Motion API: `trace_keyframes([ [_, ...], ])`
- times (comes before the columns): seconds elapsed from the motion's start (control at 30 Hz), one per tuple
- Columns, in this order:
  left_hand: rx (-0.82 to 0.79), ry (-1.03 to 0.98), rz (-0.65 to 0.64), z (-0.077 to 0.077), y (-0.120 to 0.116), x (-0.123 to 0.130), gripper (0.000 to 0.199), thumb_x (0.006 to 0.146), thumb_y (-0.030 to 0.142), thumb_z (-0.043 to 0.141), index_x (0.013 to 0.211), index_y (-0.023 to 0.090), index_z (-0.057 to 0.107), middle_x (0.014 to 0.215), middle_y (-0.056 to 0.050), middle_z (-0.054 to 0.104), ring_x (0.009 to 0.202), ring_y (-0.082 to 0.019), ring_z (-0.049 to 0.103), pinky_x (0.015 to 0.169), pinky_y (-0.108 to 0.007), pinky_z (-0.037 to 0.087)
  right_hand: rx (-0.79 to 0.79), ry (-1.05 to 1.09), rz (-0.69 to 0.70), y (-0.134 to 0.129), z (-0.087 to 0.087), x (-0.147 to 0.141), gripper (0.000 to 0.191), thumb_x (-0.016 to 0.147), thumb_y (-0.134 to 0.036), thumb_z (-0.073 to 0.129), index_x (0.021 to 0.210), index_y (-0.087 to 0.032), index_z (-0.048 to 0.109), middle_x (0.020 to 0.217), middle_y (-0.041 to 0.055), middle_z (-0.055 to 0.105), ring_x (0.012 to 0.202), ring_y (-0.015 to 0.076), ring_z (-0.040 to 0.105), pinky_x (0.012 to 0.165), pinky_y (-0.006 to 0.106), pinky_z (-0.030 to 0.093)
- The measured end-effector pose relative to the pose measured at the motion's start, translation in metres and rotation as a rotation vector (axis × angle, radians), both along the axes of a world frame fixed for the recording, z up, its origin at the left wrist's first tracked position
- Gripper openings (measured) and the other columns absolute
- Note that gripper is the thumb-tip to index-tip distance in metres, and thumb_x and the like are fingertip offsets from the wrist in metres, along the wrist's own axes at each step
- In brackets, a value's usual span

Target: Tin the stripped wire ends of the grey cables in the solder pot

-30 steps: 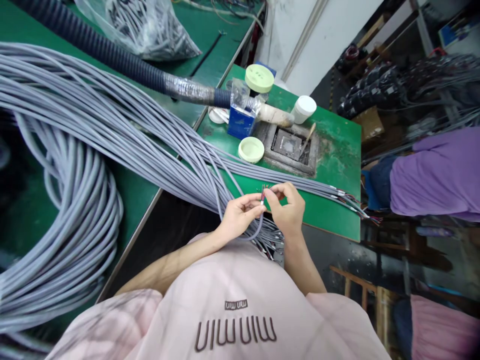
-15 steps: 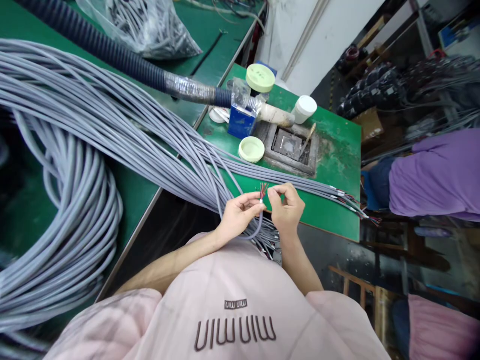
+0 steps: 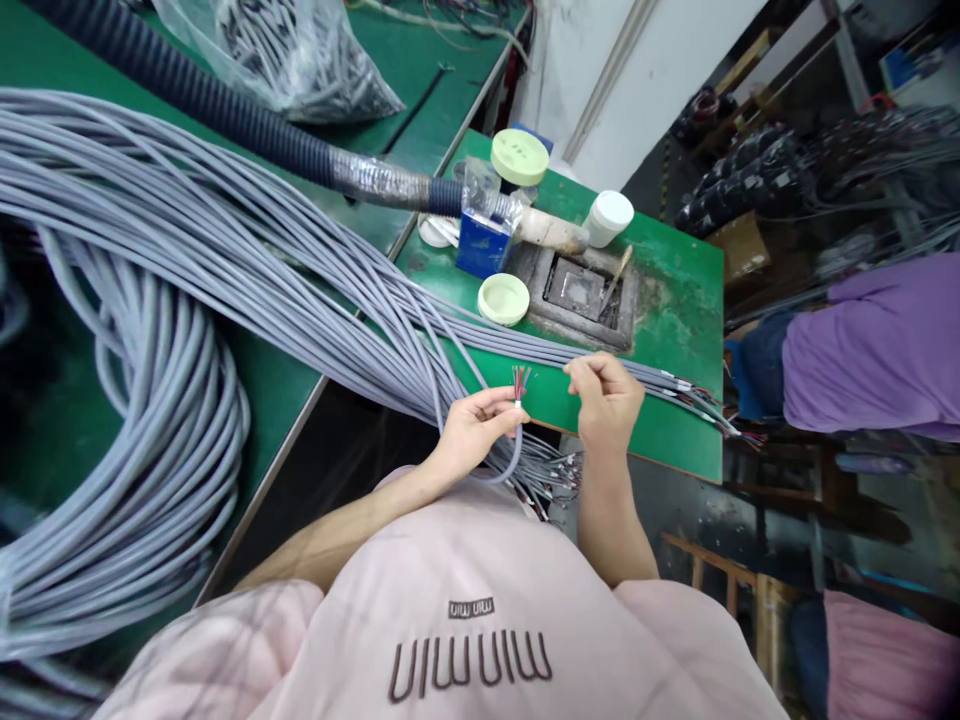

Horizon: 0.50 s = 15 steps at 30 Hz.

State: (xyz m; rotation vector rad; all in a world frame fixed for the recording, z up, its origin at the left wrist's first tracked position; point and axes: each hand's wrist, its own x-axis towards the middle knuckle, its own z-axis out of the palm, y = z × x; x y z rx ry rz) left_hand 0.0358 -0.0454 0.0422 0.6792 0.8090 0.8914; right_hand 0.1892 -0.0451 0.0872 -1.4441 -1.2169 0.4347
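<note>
My left hand (image 3: 472,432) pinches a grey cable (image 3: 516,455) close to its end, just under a white band. From that end several thin coloured wires (image 3: 520,381) fan upward, red and dark ones among them. The rest of this cable bends down below my fingers. To the right, apart from the wires, my right hand (image 3: 611,405) is closed with thumb and fingertips together. Whatever it may hold is too small to make out. Behind it runs a bundle of grey cables (image 3: 517,346) along the green bench, its stripped ends (image 3: 709,408) reaching past the right edge.
A solder pot (image 3: 581,290) with a stick in it sits on the green bench (image 3: 675,290). Near it are a pale-green tub (image 3: 503,299), a white tub (image 3: 610,218), a blue box (image 3: 482,243) and a ribbed hose (image 3: 247,125). Large cable coils (image 3: 172,440) lie left. A person in purple (image 3: 874,345) is at right.
My right hand has moved right, away from the wire ends, its fingers still closed. The wires now stand more freely visible. My left hand keeps its grip on the cable, shifted very slightly left.
</note>
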Motion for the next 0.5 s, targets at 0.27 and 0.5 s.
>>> trace_keyframes([
  [0.27,0.023,-0.029,-0.019,0.001,0.001,0.001,0.039,0.059,0.032,0.083,0.092,0.014,0.072,0.058,0.002,0.066,0.050,-0.007,0.056,0.055,-0.021,0.048,-0.099,-0.196,0.123,-0.011,-0.008,-0.015,0.011,0.080,-0.027,0.065,0.070,-0.021,0.062,0.067,-0.0030,0.059,0.062,0.0122,0.052,0.063,0.027,0.044],
  [0.5,0.036,-0.022,-0.017,0.000,0.000,0.002,0.041,0.059,0.034,0.084,0.091,0.014,0.072,0.059,0.002,0.066,0.051,-0.007,0.056,0.055,-0.021,0.049,-0.074,-0.288,0.109,-0.006,-0.006,-0.021,0.015,0.081,-0.025,0.063,0.068,-0.021,0.059,0.065,-0.0033,0.058,0.062,0.0123,0.052,0.066,0.029,0.042],
])
